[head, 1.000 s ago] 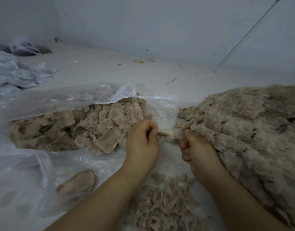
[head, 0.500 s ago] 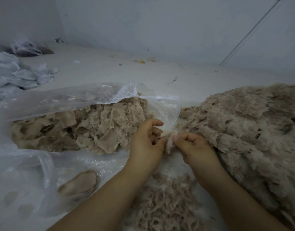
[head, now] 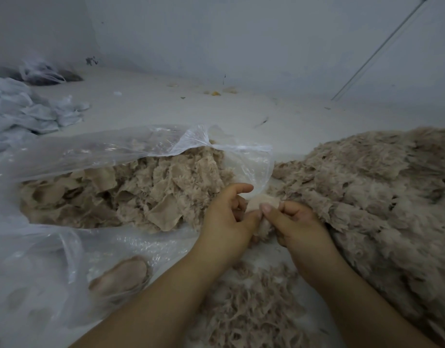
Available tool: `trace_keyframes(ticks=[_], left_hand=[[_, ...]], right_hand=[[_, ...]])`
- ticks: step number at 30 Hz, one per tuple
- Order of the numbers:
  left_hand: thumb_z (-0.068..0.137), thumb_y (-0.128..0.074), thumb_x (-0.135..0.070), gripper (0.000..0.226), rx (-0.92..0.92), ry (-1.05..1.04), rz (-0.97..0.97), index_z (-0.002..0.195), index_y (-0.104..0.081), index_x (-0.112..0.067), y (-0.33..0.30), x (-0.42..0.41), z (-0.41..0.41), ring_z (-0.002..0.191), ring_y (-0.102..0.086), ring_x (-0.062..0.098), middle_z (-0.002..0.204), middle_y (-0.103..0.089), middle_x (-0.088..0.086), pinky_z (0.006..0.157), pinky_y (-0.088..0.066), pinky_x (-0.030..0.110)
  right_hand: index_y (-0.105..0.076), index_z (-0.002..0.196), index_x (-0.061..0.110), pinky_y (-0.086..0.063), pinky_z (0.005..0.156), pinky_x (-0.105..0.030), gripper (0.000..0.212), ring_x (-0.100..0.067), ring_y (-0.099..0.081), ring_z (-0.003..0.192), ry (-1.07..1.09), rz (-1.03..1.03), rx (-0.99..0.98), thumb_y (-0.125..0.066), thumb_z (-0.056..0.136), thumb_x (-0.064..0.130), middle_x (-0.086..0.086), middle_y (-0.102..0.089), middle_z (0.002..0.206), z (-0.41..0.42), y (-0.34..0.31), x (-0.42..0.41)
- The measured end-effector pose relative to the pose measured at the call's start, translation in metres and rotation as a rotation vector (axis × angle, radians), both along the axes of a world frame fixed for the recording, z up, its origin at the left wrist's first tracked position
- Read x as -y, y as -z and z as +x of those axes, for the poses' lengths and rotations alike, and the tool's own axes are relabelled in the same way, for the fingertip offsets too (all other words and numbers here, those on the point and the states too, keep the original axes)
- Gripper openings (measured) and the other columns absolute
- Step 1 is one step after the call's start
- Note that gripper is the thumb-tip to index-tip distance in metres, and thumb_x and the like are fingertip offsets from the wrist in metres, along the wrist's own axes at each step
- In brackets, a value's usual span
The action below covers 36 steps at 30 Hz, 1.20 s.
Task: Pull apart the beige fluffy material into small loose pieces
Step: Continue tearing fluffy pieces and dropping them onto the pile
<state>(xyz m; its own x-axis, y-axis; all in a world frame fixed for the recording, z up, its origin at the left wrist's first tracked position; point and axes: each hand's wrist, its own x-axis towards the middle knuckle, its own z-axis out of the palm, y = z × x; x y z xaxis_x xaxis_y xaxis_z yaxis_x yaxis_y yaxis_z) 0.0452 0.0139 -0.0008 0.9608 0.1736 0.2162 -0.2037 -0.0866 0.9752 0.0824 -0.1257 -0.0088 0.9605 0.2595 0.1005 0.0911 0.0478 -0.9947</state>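
— Pale floor [head: 166,109], pale wall, dim light. What have your fingers got?

— Your left hand [head: 229,217] and right hand [head: 294,222] meet on one small beige tuft [head: 260,205]. Your right thumb and curled fingers pinch its near edge; your left thumb presses the other side, though the left forefinger sticks out fairly straight above it. So both hands have hold of the tuft, close together, almost touching.

— And further out?

— To your right lies the big heap of fluffy material [head: 367,197], just beside your right wrist. Under your forearms sits a scatter of shredded pieces [head: 254,310]. To your left the clear plastic bag [head: 116,151] lies open, with more beige scraps [head: 141,197] inside. Far left, a crumpled pile of pale cloth or bags [head: 28,114] — I can't tell which.

— What could go wrong?

— Your grips sit so close that a pull may just slide the fibres through your fingers and leave the tuft whole. Tug hard and the piece may fly off onto the floor, or your right wrist may drag the heap along. The bag's loose rim could also catch under your left hand.

— Any writing?

— None that I can read, on the bag or anywhere else.
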Motion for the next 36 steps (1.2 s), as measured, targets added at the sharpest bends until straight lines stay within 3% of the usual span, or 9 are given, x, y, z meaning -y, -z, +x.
trace_keyframes(ticks=[3, 5, 12, 16, 19, 23, 27, 31, 36], left_hand=[[0.09, -0.065, -0.001, 0.023, -0.018, 0.038, -0.04, 0.103, -0.064, -0.02, 0.0, -0.002, 0.002, 0.045, -0.059, 0.016, 0.078, -0.065, 0.002, 0.043, -0.047, 0.025], [0.089, -0.065, -0.001, 0.021, -0.018, 0.055, -0.053, 0.097, -0.065, -0.02, 0.0, -0.002, 0.002, 0.044, -0.059, 0.018, 0.084, -0.067, 0.015, 0.042, -0.046, 0.024], [0.088, -0.069, -0.006, 0.045, 0.023, 0.132, -0.029, 0.118, -0.054, -0.036, 0.0, -0.002, 0.001, 0.052, -0.049, 0.028, 0.068, -0.047, 0.026, 0.047, -0.05, 0.03], [0.094, -0.058, -0.001, 0.023, 0.048, 0.014, -0.1, 0.107, -0.06, -0.02, 0.001, -0.005, 0.004, 0.053, -0.049, 0.017, 0.06, -0.049, -0.003, 0.051, -0.046, 0.031], [0.095, -0.057, -0.002, 0.02, 0.049, 0.019, -0.072, 0.103, -0.061, -0.02, 0.001, -0.008, 0.005, 0.058, -0.049, 0.014, 0.061, -0.049, -0.007, 0.058, -0.049, 0.038], [0.095, -0.059, -0.005, 0.012, 0.04, 0.172, 0.009, 0.1, -0.063, -0.015, -0.003, -0.004, 0.0, 0.052, -0.048, 0.016, 0.068, -0.052, 0.018, 0.047, -0.048, 0.033], [0.091, -0.065, -0.006, 0.013, 0.027, 0.11, -0.094, 0.099, -0.063, -0.015, -0.003, -0.005, 0.0, 0.051, -0.051, 0.024, 0.068, -0.052, 0.022, 0.044, -0.045, 0.031], [0.084, -0.074, -0.016, 0.026, -0.073, 0.205, -0.23, 0.103, -0.059, -0.008, -0.003, -0.007, 0.0, 0.043, -0.057, 0.026, 0.072, -0.063, 0.029, 0.038, -0.041, 0.024], [0.088, -0.069, -0.005, 0.007, -0.103, 0.2, -0.222, 0.085, -0.064, -0.001, 0.002, -0.006, 0.002, 0.038, -0.054, 0.021, 0.061, -0.064, 0.019, 0.036, -0.041, 0.023]], right_hand=[[-0.07, 0.073, 0.007, -0.034, 0.039, -0.011, 0.029, 0.0, -0.044, 0.038, -0.012, 0.044, -0.02, -0.06, 0.094, 0.022, 0.006, -0.051, 0.048, 0.0, 0.0, -0.001], [-0.067, 0.053, 0.025, -0.036, 0.038, -0.009, 0.046, 0.001, -0.048, 0.037, -0.003, 0.088, -0.054, -0.054, 0.097, 0.022, 0.01, -0.051, 0.043, 0.001, 0.002, -0.002], [-0.064, 0.079, 0.004, -0.046, 0.047, -0.02, 0.029, -0.01, -0.058, 0.049, 0.015, 0.148, -0.11, -0.057, 0.095, 0.026, -0.002, -0.06, 0.055, -0.003, -0.003, -0.002], [-0.056, 0.062, 0.02, -0.03, 0.038, -0.016, 0.033, -0.005, -0.03, 0.041, 0.048, 0.1, -0.151, -0.059, 0.095, 0.017, 0.005, -0.038, 0.05, 0.0, -0.001, -0.001], [-0.059, 0.07, 0.014, -0.034, 0.039, -0.016, 0.021, -0.008, -0.038, 0.042, 0.034, 0.091, -0.139, -0.062, 0.091, 0.015, -0.001, -0.044, 0.053, 0.0, -0.001, 0.001], [-0.064, 0.086, -0.007, -0.056, 0.063, -0.034, 0.043, -0.032, -0.07, 0.074, -0.116, 0.138, -0.083, -0.069, 0.08, 0.036, -0.025, -0.07, 0.085, -0.006, -0.006, 0.0], [-0.061, 0.085, -0.013, -0.057, 0.062, -0.039, 0.041, -0.038, -0.068, 0.069, -0.131, 0.184, -0.103, -0.063, 0.086, 0.028, -0.033, -0.067, 0.081, -0.009, -0.01, 0.0], [-0.058, 0.1, -0.014, -0.05, 0.084, -0.067, 0.043, -0.043, -0.059, 0.078, -0.008, 0.128, -0.152, -0.06, 0.093, 0.028, -0.038, -0.06, 0.083, -0.01, -0.011, -0.001], [-0.05, 0.104, -0.015, -0.043, 0.085, -0.075, 0.04, -0.054, -0.055, 0.076, 0.008, 0.154, -0.243, -0.057, 0.096, 0.024, -0.037, -0.056, 0.08, -0.009, -0.01, -0.002]])
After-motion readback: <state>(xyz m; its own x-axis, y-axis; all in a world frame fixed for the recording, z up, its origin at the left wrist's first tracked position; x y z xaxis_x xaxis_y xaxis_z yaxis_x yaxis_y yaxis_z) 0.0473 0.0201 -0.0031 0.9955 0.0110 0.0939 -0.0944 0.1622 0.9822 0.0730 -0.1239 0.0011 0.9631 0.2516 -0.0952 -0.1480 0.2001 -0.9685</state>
